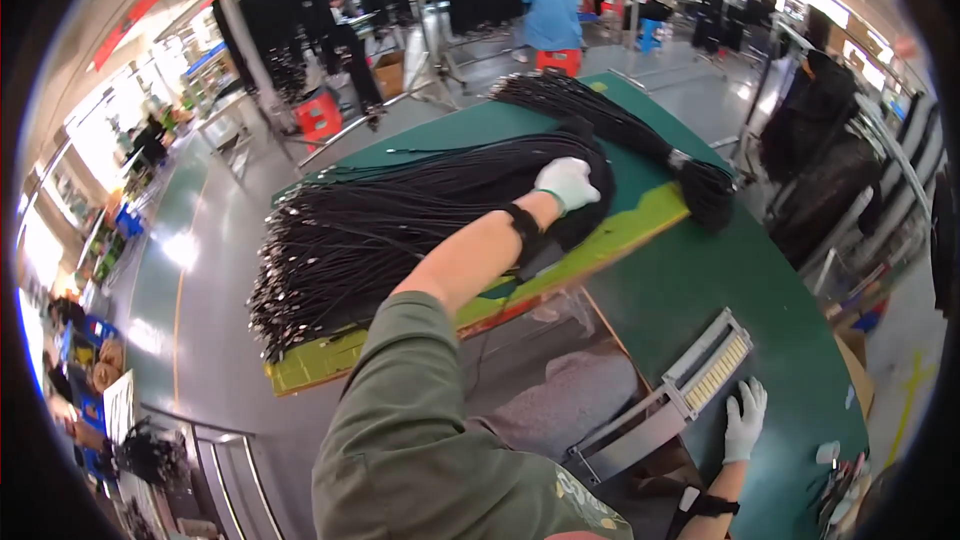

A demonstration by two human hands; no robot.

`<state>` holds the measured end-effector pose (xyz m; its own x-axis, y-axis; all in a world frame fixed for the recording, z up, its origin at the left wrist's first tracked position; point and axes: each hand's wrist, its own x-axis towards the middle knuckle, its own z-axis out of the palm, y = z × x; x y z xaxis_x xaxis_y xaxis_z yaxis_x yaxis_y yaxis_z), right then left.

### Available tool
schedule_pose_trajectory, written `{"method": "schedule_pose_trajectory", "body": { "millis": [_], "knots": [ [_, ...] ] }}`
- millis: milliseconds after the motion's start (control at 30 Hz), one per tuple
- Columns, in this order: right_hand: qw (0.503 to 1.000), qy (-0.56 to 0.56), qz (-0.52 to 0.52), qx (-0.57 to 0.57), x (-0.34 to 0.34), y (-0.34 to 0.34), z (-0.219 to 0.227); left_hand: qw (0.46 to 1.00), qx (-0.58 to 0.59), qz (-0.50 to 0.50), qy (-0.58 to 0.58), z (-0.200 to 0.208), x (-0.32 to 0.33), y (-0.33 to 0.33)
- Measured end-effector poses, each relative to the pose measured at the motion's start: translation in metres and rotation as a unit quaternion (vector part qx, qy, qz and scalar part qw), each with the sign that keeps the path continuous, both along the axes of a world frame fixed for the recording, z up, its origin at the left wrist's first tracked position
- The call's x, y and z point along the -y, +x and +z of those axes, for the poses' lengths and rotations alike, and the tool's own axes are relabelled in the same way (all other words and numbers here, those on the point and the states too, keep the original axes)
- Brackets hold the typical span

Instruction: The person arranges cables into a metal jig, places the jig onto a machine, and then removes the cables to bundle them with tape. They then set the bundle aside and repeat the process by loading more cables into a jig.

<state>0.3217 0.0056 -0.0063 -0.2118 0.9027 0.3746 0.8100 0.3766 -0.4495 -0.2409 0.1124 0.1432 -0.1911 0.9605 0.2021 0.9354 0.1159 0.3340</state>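
Observation:
A thick pile of black cables (390,225) with small metal ends fanned to the left lies across the table. My left hand (567,185), in a white glove, is on the looped right end of this pile, its fingers curled over the strands. My right hand (745,420), also gloved, rests on the green tabletop with its fingers stretched out and nothing in them. Just to its left is a long metal fixture (707,370) with a row of pale yellowish slots, reaching over the table's near edge.
A yellow-green board (640,220) runs under the pile along the table edge. Another tied black cable bundle (600,115) lies farther back on the green table (790,340). Racks of hanging black cables (275,35) stand beyond, near a person in blue (552,5). Small tools (840,490) lie at lower right.

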Motion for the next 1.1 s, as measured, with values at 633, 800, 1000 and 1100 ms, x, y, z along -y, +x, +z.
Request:
{"method": "schedule_pose_trajectory", "body": {
  "millis": [633, 800, 1000, 1100],
  "knots": [
    [0.998, -0.025, -0.014, -0.053, 0.006, -0.017, 0.02, 0.828, 0.528, 0.011, 0.186, -0.047, 0.0, -0.045],
    [0.998, -0.03, -0.017, -0.053, 0.005, -0.017, 0.019, 0.807, 0.57, -0.02, 0.154, -0.045, 0.003, -0.049],
    [0.998, -0.031, -0.016, -0.057, 0.006, -0.017, 0.019, 0.791, 0.586, -0.012, 0.176, -0.043, 0.008, -0.044],
    [0.997, -0.032, -0.017, -0.061, 0.005, -0.018, 0.019, 0.801, 0.576, -0.029, 0.16, -0.04, 0.013, -0.042]
  ]
}}
